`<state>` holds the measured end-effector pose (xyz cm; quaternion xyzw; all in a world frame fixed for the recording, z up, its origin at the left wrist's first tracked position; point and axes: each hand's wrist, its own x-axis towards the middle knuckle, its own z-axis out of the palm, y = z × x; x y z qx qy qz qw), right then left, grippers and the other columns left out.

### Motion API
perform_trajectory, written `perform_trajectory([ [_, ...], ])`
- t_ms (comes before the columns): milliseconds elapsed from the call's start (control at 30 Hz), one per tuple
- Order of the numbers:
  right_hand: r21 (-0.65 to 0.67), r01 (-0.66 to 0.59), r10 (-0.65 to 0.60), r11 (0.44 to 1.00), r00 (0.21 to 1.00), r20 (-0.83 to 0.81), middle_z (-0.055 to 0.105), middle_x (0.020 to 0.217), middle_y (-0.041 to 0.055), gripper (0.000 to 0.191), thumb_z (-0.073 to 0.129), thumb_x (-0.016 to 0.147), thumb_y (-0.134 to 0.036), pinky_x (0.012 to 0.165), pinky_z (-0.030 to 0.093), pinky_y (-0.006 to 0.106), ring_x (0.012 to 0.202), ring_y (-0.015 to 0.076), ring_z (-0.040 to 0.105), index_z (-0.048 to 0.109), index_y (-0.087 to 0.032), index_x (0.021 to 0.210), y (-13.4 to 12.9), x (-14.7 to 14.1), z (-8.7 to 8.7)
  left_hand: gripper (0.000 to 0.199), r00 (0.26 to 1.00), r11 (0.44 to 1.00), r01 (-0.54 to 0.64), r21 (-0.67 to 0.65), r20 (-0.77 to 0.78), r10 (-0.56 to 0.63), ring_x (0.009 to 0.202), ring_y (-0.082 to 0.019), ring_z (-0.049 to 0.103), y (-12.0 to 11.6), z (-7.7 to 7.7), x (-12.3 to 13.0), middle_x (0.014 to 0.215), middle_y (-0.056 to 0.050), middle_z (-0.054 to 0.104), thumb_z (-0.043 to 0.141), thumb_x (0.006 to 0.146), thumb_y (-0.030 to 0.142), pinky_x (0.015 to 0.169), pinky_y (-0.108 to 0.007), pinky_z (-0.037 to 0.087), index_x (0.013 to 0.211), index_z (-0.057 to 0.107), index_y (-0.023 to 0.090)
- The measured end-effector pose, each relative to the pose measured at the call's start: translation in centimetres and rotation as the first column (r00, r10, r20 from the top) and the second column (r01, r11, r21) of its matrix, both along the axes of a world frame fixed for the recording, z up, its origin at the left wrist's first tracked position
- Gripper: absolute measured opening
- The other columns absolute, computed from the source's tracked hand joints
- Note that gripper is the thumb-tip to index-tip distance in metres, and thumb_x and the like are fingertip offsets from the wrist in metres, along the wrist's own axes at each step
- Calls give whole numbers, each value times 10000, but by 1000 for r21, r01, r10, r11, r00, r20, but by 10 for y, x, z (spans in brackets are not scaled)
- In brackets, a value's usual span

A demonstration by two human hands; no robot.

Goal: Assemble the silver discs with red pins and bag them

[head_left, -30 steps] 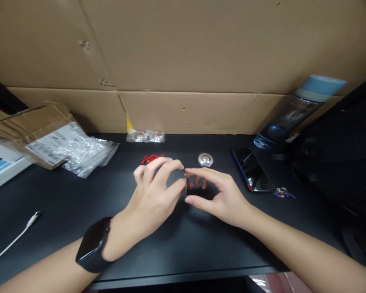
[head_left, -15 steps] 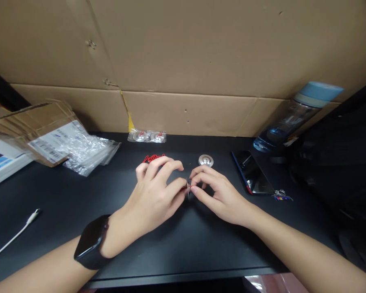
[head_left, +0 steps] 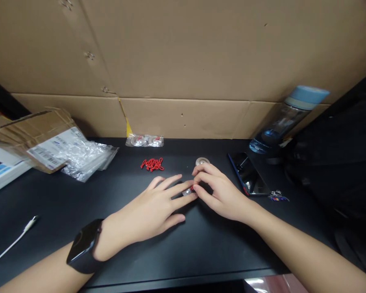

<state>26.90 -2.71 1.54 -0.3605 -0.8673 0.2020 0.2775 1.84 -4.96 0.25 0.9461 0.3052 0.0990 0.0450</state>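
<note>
My left hand lies palm down with its fingers spread. Its index and middle fingers rest on a small silver metal disc, partly covering it on the black table. Thumb and fingertips of my right hand pinch a bit of red cord at the disc's middle. Just beyond the right fingers sits another round metal disc, partly hidden by them. A small heap of red cord loops lies past my left fingertips.
Two discs in clear packaging lie by the cardboard wall. To the right are a phone and a water bottle. Plastic bags, a cardboard box and a white cable are on the left.
The disc, held on edge between my hands before, now lies flatter under my left fingers. My left hand has gone from a pinch to spread fingers, uncovering the red cord heap.
</note>
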Motion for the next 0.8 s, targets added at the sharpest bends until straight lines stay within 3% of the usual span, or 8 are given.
perform_trajectory([
  [167, 5, 7, -7, 1000, 996, 92, 629, 1095, 70, 93, 610, 941, -186, 946, 504, 361, 1047, 216, 610, 633, -206, 854, 6, 5, -2, 708, 999, 998, 21, -58, -45, -24, 1509, -408, 342, -2, -4, -2, 1676, -31, 350, 628, 986, 431, 1127, -589, 366, 1613, 303, 394],
  [267, -19, -21, 23, 1000, 987, 160, 668, 942, 45, 189, 563, 1006, -259, 870, 514, 352, 890, 193, 630, 636, -209, 839, 11, 10, -1, 629, 997, 994, 79, -77, -14, -80, 1501, -369, 366, 1, -1, -4, 1640, -17, 418, 619, 994, 428, 1146, -551, 357, 1575, 378, 416],
  [333, 31, 7, -12, 999, 985, 172, 683, 940, 52, 184, 550, 1024, -296, 880, 510, 373, 904, 210, 630, 646, -211, 894, 17, 14, -2, 529, 996, 994, 86, -73, 36, -84, 1475, -325, 407, 8, 1, -6, 1572, -20, 508, 611, 1003, 409, 1151, -504, 356, 1514, 475, 408],
  [433, 160, 110, -131, 981, 983, 132, 686, 1130, 84, 108, 615, 969, -248, 941, 501, 420, 1027, 255, 619, 646, -221, 1069, 29, 19, -9, 337, 989, 998, -60, 16, 133, 58, 1362, -276, 515, 25, 0, -15, 1410, -55, 634, 574, 1019, 291, 1096, -453, 375, 1348, 632, 339],
  [567, 217, 211, -243, 953, 961, 129, 660, 1288, 105, 381, 659, 898, -211, 1002, 500, 481, 1147, 308, 605, 594, -231, 1272, 45, 22, -24, 304, 936, 922, -336, 195, 176, 304, 1278, -308, 545, 52, -9, -33, 1345, -97, 661, 595, 974, 196, 992, -475, 375, 1260, 667, 267],
  [667, 203, 226, -260, 953, 953, 158, 682, 1274, 103, 424, 659, 884, -219, 1004, 514, 491, 1134, 311, 624, 587, -225, 1301, 53, 21, -32, 201, 917, 886, -394, 245, 164, 363, 1231, -320, 553, 65, -16, -41, 1305, -90, 681, 628, 967, 243, 930, -468, 372, 1152, 707, 255],
  [800, 202, 293, -325, 935, 933, 153, 713, 1194, 106, 411, 658, 869, -227, 969, 537, 463, 1056, 294, 650, 611, -210, 1277, 60, 20, -36, 121, 917, 883, -392, 257, 183, 354, 1210, -296, 558, 71, -21, -38, 1261, -62, 697, 624, 977, 242, 909, -453, 357, 1028, 732, 251],
])
